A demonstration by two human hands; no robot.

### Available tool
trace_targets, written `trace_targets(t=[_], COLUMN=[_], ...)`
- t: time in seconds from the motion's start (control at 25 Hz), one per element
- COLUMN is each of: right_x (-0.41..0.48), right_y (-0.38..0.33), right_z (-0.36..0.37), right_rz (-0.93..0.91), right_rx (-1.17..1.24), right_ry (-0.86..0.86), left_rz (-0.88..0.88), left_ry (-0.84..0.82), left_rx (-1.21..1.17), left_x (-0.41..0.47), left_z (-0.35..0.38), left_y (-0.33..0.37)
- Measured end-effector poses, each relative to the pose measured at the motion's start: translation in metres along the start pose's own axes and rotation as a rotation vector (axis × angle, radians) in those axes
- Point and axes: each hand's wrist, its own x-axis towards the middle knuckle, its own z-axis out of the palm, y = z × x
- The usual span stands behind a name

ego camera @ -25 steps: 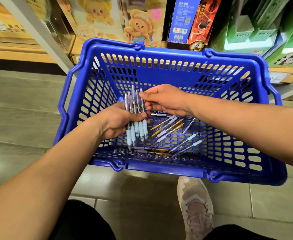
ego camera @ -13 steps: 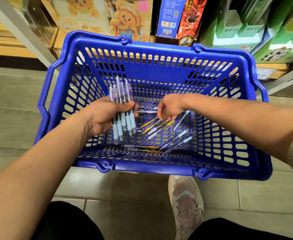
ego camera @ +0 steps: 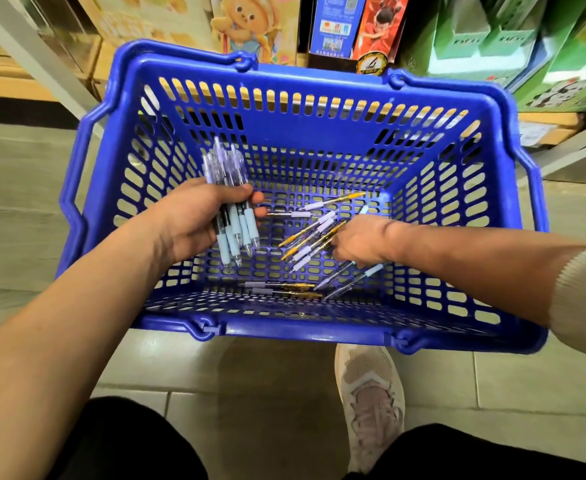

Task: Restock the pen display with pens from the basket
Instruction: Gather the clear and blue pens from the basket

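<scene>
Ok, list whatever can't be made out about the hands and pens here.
Right hand: head view, its own back hides the fingertips among the loose pens; grip unclear.
Bundle of pens in the left hand: head view, overlapping, count unclear.
Pen display: head view, outside the frame.

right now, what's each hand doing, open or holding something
Left hand: closed round a bundle of pens.
Right hand: down among the loose pens; whether it grips one cannot be told.

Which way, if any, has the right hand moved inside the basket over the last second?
Yes. Against the basket, the right hand has left the pen bundle and dropped rightward to the loose pens on its floor.
</scene>
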Motion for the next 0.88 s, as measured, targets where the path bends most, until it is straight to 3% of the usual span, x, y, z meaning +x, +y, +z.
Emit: trace_targets(t=[0.12, 0.24, 0.4, 0.48, 0.56, 0.72, 0.88], right_x=[0.005, 0.002, -0.01, -0.015, -0.017, -0.015, -0.017], right_y=[0.0, 0.018, 0.028, 0.018, 0.008, -0.007, -0.009], right_z=[0.0, -0.017, -0.054, -0.077, -0.098, -0.123, -0.129], right_rz=[0.049, 0.087, 0.124, 0.066, 0.011, 0.074, 0.119], right_rx=[0.112, 0.493, 1.028, 1.433, 1.663, 1.664, 1.472], right_ry=[-0.004, 0.055, 0.345, 0.426, 0.461, 0.491, 0.476], left_rz=[-0.008, 0.018, 0.015, -0.02, -0.039, 0.01, 0.029], left_ry=[0.0, -0.01, 0.071, 0.119, 0.131, 0.081, 0.041], left_rx=[-0.029, -0.038, -0.007, 0.021, 0.033, -0.003, 0.014], left_x=[-0.003, -0.004, -0.001, -0.002, -0.003, -0.007, -0.01], left_z=[0.003, 0.006, 0.006, 0.006, 0.007, 0.01, 0.016], left_y=[0.001, 0.002, 0.0, -0.002, -0.002, 0.001, -0.001])
